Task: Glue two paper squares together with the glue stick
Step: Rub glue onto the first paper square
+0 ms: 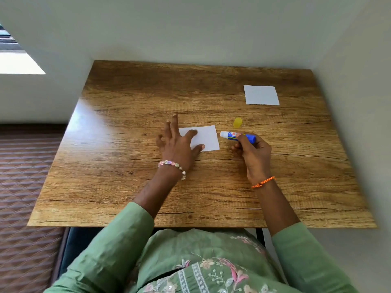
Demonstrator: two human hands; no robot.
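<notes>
A white paper square lies flat at the middle of the wooden table. My left hand rests on its left part, fingers spread, with the thumb and forefinger pressing on the sheet. My right hand grips a blue glue stick, uncapped, with its white tip pointing left just off the paper's right edge. The yellow cap stands on the table just behind the stick. A second white paper square lies at the far right of the table.
The table stands against a pale wall behind and on the right. A patterned brown floor lies to the left. The table's near edge runs just in front of my green-sleeved arms.
</notes>
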